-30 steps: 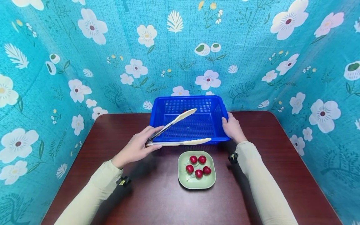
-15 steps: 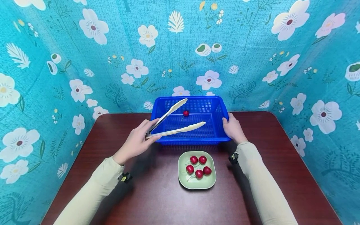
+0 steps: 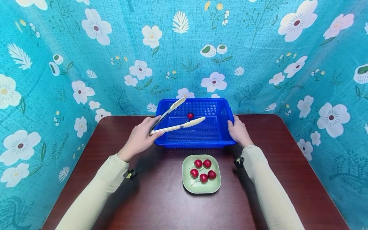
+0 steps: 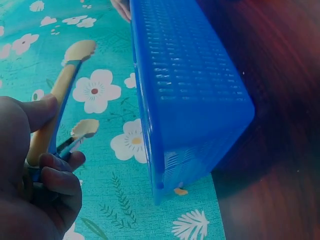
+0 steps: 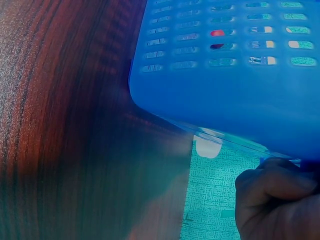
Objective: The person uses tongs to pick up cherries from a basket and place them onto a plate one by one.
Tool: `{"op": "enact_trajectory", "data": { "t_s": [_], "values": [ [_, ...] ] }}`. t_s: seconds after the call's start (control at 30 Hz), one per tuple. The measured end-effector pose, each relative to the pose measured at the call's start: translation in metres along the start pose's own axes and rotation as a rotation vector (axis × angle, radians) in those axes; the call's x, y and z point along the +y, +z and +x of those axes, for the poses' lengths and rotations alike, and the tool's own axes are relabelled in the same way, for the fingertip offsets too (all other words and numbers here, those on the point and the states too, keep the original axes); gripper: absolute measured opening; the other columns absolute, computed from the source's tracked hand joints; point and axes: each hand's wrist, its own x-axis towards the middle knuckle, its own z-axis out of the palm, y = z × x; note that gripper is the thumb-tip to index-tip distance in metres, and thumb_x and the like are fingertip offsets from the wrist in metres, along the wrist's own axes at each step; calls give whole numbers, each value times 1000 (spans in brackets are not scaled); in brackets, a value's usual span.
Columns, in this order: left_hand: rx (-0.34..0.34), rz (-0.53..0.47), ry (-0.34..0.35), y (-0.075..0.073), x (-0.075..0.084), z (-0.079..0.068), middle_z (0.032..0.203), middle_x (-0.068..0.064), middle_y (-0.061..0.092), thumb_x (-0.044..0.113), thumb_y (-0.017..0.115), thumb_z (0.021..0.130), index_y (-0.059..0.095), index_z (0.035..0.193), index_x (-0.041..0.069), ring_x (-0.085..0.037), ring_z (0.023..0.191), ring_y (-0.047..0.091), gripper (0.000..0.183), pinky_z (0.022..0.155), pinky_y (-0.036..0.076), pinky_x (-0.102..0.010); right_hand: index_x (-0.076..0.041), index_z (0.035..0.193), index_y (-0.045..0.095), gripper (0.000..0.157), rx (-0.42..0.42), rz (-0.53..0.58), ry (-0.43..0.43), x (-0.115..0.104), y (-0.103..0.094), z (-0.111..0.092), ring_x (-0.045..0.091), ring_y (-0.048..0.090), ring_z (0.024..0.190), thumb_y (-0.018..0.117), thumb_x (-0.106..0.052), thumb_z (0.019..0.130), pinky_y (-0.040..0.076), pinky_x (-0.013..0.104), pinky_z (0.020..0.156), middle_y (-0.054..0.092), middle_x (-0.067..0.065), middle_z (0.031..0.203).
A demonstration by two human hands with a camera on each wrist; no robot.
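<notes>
My left hand [image 3: 141, 135] grips a pair of tongs [image 3: 193, 122] with cream scalloped tips, spread wide apart. The tongs reach over the left part of a blue plastic basket [image 3: 227, 138]. One red cherry [image 3: 190, 116] with a stem lies inside near the basket's back wall, between the two tong tips as the head view shows it, not pinched. At the basket's right rim, my right hand [image 3: 240, 131] holds on, thumb over the edge. The left wrist view has the tongs [image 4: 60, 95] beside the basket's outer wall [image 4: 195, 85].
A pale green square plate [image 3: 201, 189] with several red cherries [image 3: 203, 178] stands in front of the basket. Both are on a dark brown table [image 3: 161, 204]. A turquoise flowered cloth [image 3: 178, 48] hangs behind and at both sides.
My left hand has raised the open tongs and moved them toward the back left over the basket. The cherry inside has come into plain view. My right hand stays on the rim.
</notes>
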Motion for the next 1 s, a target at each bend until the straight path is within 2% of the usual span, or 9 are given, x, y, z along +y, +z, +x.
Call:
{"op": "enact_trajectory", "data": {
  "t_s": [0.17, 0.3, 0.47, 0.53, 0.7, 0.9, 1.0],
  "values": [
    [-9, 45, -8, -1, 1, 11, 112, -12, 66, 36, 73, 98, 55, 149, 8, -18, 66, 49, 61, 58, 39, -32, 2, 161, 23, 57, 5, 0, -11, 0, 0, 0, 51, 52, 135, 33, -28, 113, 42, 65, 110, 44, 32, 154],
    [-42, 70, -29, 0, 1, 22, 108, -11, 65, 39, 70, 99, 55, 150, 9, -21, 67, 51, 61, 59, 43, -36, 2, 161, 22, 57, -1, 8, -8, 1, -1, -1, 51, 53, 134, 33, -28, 113, 42, 66, 109, 44, 33, 154],
    [-80, 96, -60, -1, -2, 34, 122, -15, 68, 43, 69, 99, 55, 150, 10, -28, 81, 63, 62, 71, 53, -45, 2, 161, 21, 57, -3, 13, -5, 0, 0, 0, 51, 52, 134, 33, -27, 113, 41, 66, 110, 44, 32, 154],
    [-90, 107, -63, -1, -3, 38, 124, -16, 68, 43, 69, 99, 56, 149, 10, -28, 84, 64, 61, 73, 54, -45, 1, 161, 22, 57, 1, 11, -6, 0, 1, 0, 51, 53, 134, 34, -27, 113, 42, 66, 110, 45, 32, 154],
    [-117, 125, -65, -3, -3, 49, 119, -16, 69, 42, 70, 98, 60, 146, 8, -29, 85, 61, 59, 73, 50, -45, 1, 160, 24, 56, 11, 2, -11, 1, 1, 0, 51, 53, 133, 33, -28, 113, 42, 65, 109, 46, 32, 153],
    [-185, 188, -78, -2, 1, 62, 127, -16, 69, 42, 70, 98, 62, 143, 8, -33, 106, 68, 57, 89, 55, -51, 1, 161, 23, 57, 3, 4, -6, 2, 0, 0, 51, 53, 133, 33, -29, 113, 42, 65, 110, 45, 32, 154],
    [-228, 243, -81, 0, 6, 69, 128, -16, 69, 43, 69, 99, 62, 144, 8, -33, 109, 68, 57, 92, 56, -52, 1, 162, 22, 57, -1, 1, -1, 1, 0, 0, 51, 52, 134, 33, -28, 113, 41, 66, 111, 44, 32, 154]
  ]
}}
